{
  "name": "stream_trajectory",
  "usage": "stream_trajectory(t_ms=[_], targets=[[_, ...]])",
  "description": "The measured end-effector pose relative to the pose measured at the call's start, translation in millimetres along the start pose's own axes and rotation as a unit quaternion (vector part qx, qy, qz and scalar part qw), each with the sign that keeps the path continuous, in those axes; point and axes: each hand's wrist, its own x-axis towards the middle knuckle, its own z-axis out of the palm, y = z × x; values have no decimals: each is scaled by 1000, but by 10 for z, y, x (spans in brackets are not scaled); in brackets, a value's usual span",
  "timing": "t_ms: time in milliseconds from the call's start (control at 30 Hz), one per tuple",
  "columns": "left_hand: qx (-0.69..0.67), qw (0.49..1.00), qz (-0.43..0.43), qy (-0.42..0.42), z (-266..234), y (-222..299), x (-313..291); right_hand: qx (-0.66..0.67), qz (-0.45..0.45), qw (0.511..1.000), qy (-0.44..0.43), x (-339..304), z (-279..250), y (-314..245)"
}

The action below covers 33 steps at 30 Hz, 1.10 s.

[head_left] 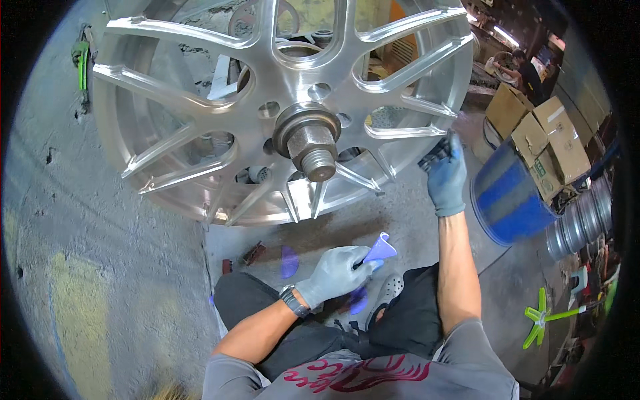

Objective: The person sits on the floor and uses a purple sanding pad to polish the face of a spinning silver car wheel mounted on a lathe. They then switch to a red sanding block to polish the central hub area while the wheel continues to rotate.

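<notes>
A large bare-metal alloy wheel (pixel 267 127) with many spokes is mounted upright before me, held at its hub by a thick threaded shaft with a big nut (pixel 312 142). My left hand (pixel 335 275), in a grey glove, is closed on a curled purple sheet of sandpaper (pixel 381 248) below the rim. Gloved in blue-grey, my right hand (pixel 447 175) is raised at the wheel's right edge, its fingers curled around a dark, ridged thing (pixel 435 155) whose kind I cannot make out. Purple sandpaper pieces (pixel 289 262) lie on the floor near my knees.
A blue drum (pixel 503 197) with cardboard boxes (pixel 550 143) on it stands at the right. Beside it are stacked metal rims (pixel 581 223) and a green star-shaped fan-like thing (pixel 537 318). A rough grey wall (pixel 60 180) bounds the left. Another person (pixel 528 75) works far back right.
</notes>
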Motion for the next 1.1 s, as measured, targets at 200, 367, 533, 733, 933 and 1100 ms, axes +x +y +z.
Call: stream_trajectory(t_ms=[200,367,533,733,933,1100], targets=[[2,1000,2,-8,17,-28,8,14,-44,999,-10,76,-106,-38],[-3,999,-27,-24,-8,-33,9,-51,-38,998,5,63,-72,35],[23,999,-17,-33,24,-12,34,-80,26,996,-4,18,-167,87],[18,999,-20,-28,88,-81,38,-78,55,995,-10,-45,-100,47],[4,1000,-13,-21,85,-71,13,-11,-33,999,-8,17,-75,-25],[-1,1000,-2,-10,93,-57,44,-33,-31,998,-38,198,-352,114]])
